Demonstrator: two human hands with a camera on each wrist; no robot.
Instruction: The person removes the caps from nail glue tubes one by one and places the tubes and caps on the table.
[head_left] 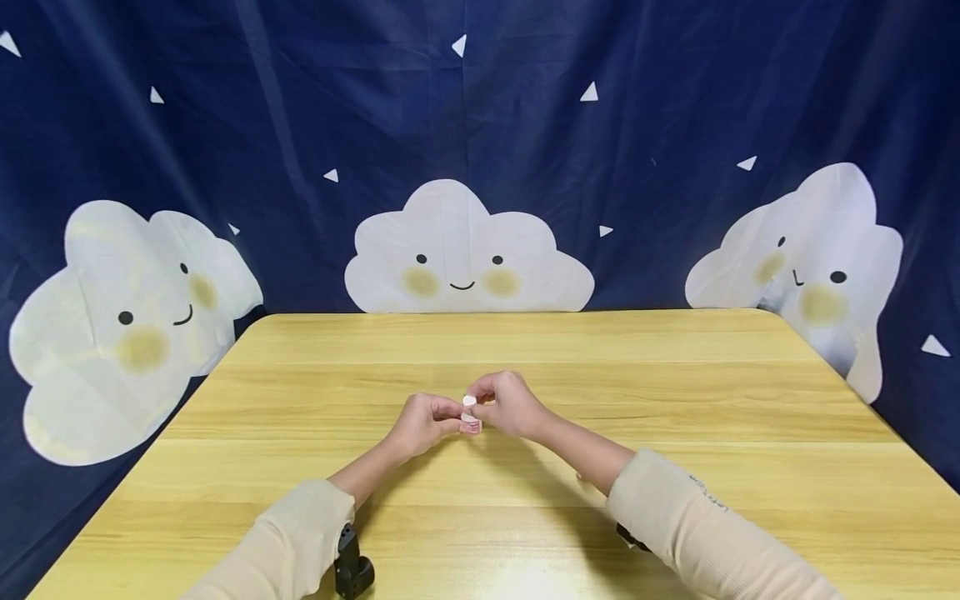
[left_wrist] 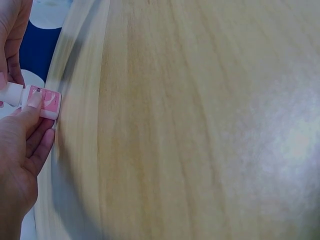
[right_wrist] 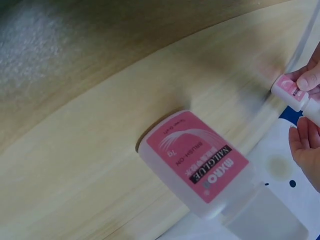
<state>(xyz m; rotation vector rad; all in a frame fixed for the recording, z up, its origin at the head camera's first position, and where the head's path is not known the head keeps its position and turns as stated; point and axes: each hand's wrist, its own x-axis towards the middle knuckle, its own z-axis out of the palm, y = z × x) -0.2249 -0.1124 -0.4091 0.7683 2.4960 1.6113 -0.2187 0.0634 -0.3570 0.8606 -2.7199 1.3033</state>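
A small nail glue bottle [head_left: 471, 427] with a pink label and white cap [head_left: 469, 401] is between both hands near the table's middle. My left hand [head_left: 422, 427] holds its body, the thumb lying over the label [left_wrist: 50, 101] in the left wrist view. From the other side my right hand [head_left: 512, 405] pinches the white cap. Whether the cap is loose from the neck cannot be made out. A second nail glue bottle [right_wrist: 195, 155], white with a pink label and its cap on, stands upright on the table close to the right wrist camera.
The wooden table [head_left: 300, 400] has a light grain and rounded far corners. Behind it hangs a dark blue curtain [head_left: 525, 125] with white clouds. In the head view, my right forearm [head_left: 588, 450] covers most of the area where the second bottle stands.
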